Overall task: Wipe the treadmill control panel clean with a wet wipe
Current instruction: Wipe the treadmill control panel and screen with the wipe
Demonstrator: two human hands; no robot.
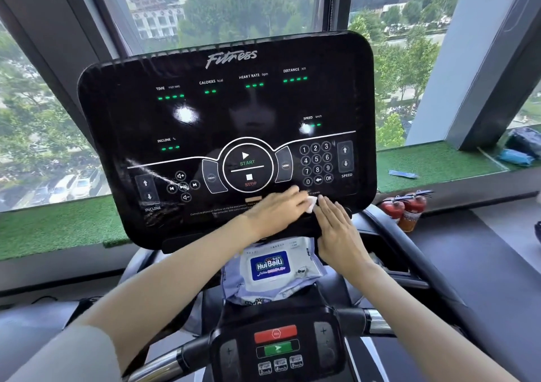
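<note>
- One treadmill control panel [228,118], black and glossy, is filling the middle of the view. Its rounded edge is standing free at 9, 12 and 3 o'clock, and only the 6 o'clock rim is meeting the console below. Wet streaks are showing across its face near 8 o'clock.
- One artificial turf ledge [433,162] is running behind the panel from 9 o'clock to 3 o'clock, leaving open room on both sides.
- One handlebar control pod [278,349] is sitting at 6 o'clock, well below the panel, carrying one red and one green button.
- One wet wipe pack [272,267], white with a blue label, is lying flat just under the panel's 6 o'clock rim, between the two forearms.
- Two hands are working at the panel's 5 o'clock edge. The left hand [275,210] is lying flat, fingers straight and together, pointing toward 2 o'clock and pressing on the wipe. The right hand [336,223] is also lying flat, fingers straight and close together, pointing toward 11 o'clock, its tips touching the wipe.
- Two red fire extinguishers [405,209] are standing side by side at 4 o'clock, just beyond the panel's corner.
- One wet wipe [311,203], white and crumpled, is lying on the panel below the number keypad, partly under the left fingertips.
- One blue strip [402,173] is lying on the turf at 3 o'clock.
</note>
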